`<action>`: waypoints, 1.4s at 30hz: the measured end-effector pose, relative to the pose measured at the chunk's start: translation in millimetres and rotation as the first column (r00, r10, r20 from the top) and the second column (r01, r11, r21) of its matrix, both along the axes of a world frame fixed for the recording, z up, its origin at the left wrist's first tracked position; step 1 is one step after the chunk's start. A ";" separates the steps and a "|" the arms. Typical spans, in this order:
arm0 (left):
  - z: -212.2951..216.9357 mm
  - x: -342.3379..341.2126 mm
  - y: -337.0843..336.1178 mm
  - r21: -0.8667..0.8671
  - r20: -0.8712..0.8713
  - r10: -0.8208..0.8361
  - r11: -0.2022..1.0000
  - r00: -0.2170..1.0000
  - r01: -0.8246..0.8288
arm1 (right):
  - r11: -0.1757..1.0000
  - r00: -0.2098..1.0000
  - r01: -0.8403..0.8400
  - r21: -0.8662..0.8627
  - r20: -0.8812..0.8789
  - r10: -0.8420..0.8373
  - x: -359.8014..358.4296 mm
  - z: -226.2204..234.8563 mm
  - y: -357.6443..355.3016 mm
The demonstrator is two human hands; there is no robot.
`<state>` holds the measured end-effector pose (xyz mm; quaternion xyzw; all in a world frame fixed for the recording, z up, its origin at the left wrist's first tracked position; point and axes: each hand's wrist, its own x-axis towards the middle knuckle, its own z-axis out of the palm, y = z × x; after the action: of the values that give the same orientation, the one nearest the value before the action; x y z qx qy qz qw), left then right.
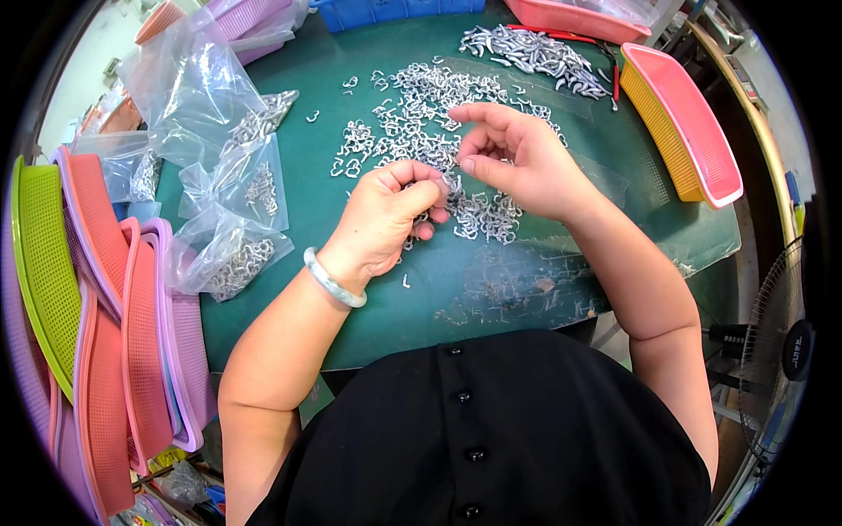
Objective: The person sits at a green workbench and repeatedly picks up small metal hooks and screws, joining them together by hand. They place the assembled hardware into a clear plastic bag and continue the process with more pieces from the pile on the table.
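A wide heap of small silver curved metal pieces (452,92) spreads across the green table. Over its near left side is my left hand (390,210), a pale bangle (334,279) round its wrist. The thumb and fingers of that hand are pinched together; whatever lies between them is too small or hidden to name. My right hand (522,158) hovers above the heap's right part, fingers loosely bent and apart, with nothing visible in them. Several of the curved pieces lie just below and between the two hands.
Clear plastic bags (232,259) of metal parts lie on the left. Stacked plastic baskets (105,324) stand at the left edge. Far right are a pile of longer silver pieces (535,57), red-handled pliers (616,83) and a pink-and-yellow basket (675,127). A fan (772,351) stands at right.
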<state>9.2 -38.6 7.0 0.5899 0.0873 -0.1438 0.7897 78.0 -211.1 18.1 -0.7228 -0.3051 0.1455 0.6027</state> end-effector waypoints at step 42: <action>-2.1 0.6 2.2 -0.099 0.005 0.046 0.994 0.999 -0.045 | 0.982 0.941 0.040 0.184 -0.338 0.025 -1.1 -0.1 1.2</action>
<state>9.8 -36.4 5.0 0.5484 0.0907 -0.1277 0.8214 76.9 -209.9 18.0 -0.6278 -0.2068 0.2357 0.7124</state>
